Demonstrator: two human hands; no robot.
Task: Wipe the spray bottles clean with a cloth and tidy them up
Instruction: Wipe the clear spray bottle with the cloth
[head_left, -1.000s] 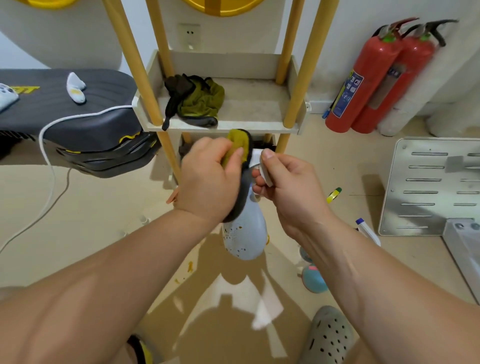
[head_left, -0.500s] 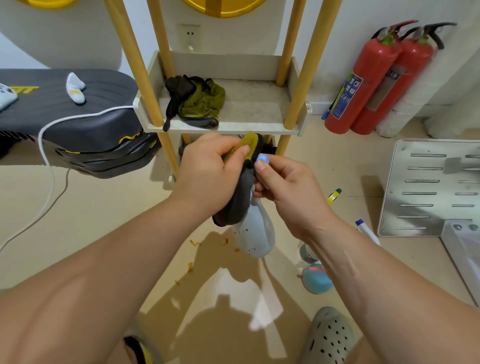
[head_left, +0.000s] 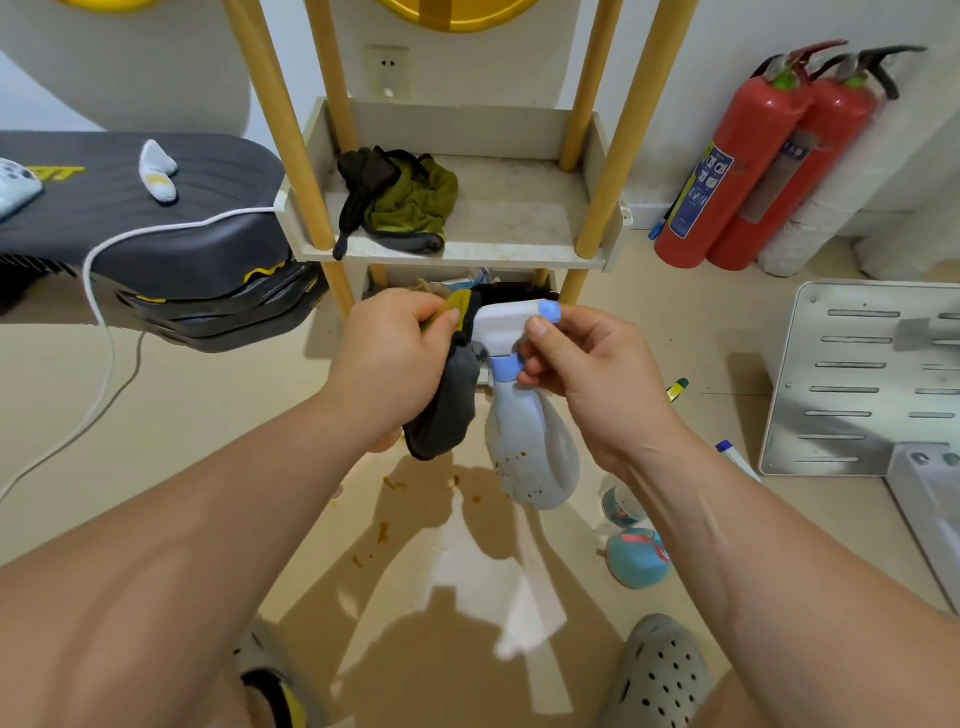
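White plastic with small brown spots, the spray bottle (head_left: 530, 447) hangs in the air above the floor (head_left: 182, 415), just in front of the rack's (head_left: 467, 257) low shelf. From where I watch, its head is up and its fat body points down. The right hand (head_left: 587, 374) grips it at the blue ring under the head, with fingers curled round the neck and the thumb by the blue tip. The left hand (head_left: 395, 358) grips a grey and yellow cloth (head_left: 447, 410) and holds it against the back of the bottle's head. The rest of the cloth hangs down beside the bottle. Brown spots lie on the floor under both hands. I see a second cloth (head_left: 405, 202), green and black, bunched on the left side of the rack's upper shelf and reaching its front edge. A blue-green bottle (head_left: 636, 558) is on the floor near the right arm. Two red fire extinguishers (head_left: 727, 171) lean at the wall to the right. A grey metal plate (head_left: 857, 379) lies on the floor at the right edge.
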